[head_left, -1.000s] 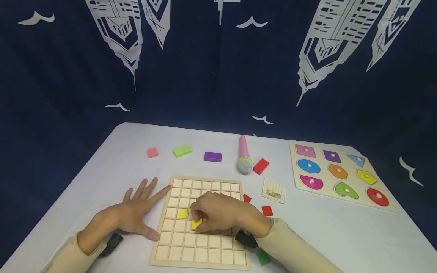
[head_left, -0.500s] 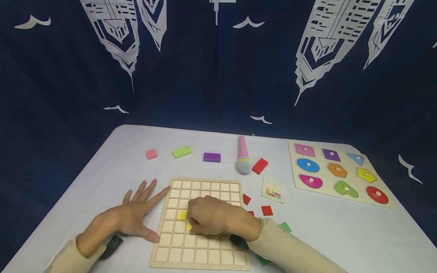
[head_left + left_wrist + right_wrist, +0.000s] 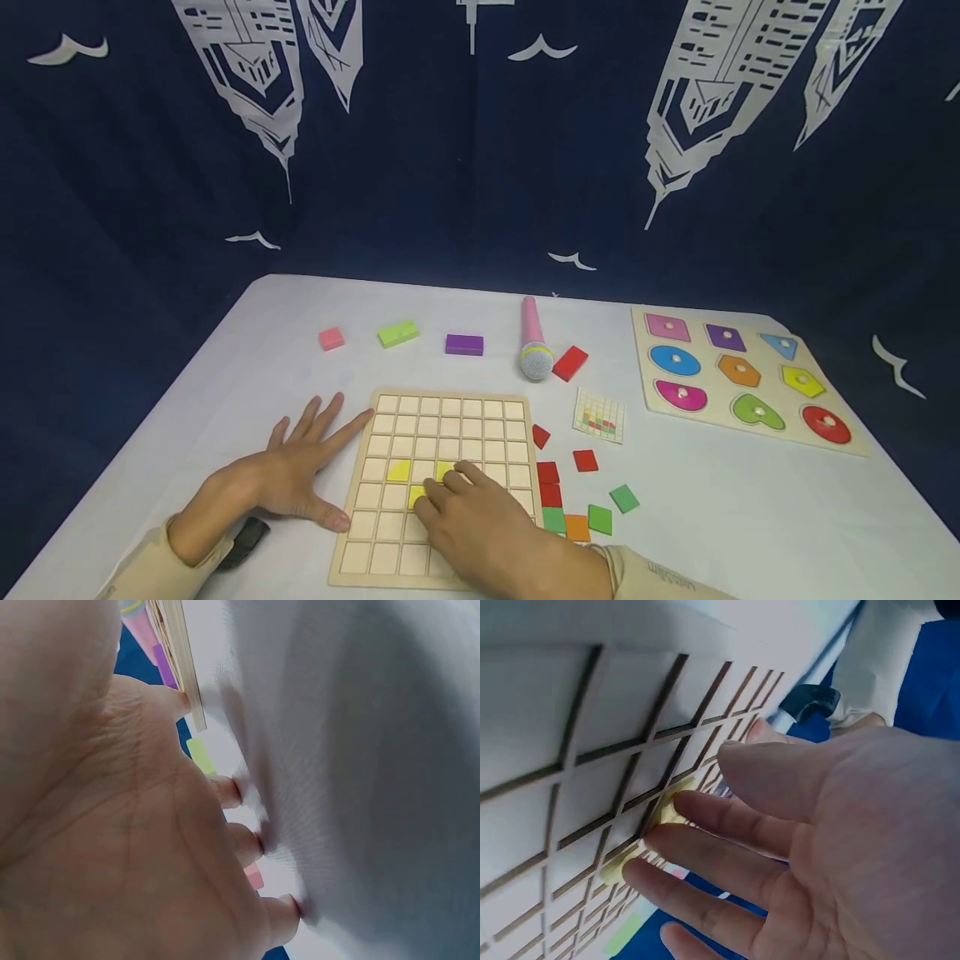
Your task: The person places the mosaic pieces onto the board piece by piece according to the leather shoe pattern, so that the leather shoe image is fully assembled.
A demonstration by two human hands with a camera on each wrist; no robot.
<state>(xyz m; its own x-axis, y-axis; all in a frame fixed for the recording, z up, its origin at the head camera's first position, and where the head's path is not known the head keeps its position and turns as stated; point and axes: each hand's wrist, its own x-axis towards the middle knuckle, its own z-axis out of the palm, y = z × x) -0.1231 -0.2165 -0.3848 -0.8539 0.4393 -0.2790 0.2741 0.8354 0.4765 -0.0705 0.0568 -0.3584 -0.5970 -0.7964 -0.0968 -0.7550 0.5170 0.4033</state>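
A wooden grid board (image 3: 386,525) lies on the table, with three yellow square tiles in its cells: a left tile (image 3: 399,471), a lower tile (image 3: 417,497) and a right tile (image 3: 444,472). My right hand (image 3: 487,529) is over the board's lower right part, its fingers extended, with the fingertips at the lower and right tiles. In the right wrist view the fingertips (image 3: 660,836) rest by the yellow squares, with the thumb apart and nothing pinched. My left hand (image 3: 300,475) lies spread on the table, forefinger and thumb touching the board's left edge.
Red, green and orange tiles (image 3: 577,527) lie right of the board, below a small pattern card (image 3: 599,415). Behind stand pink, lime, purple (image 3: 464,344) and red blocks and a toy microphone (image 3: 535,342). A shape puzzle (image 3: 742,379) lies at the far right.
My right hand has let go of a yellow tile, which now lies in a cell. The hand has opened and drawn back toward me, uncovering the right yellow tile. My left hand stays put.
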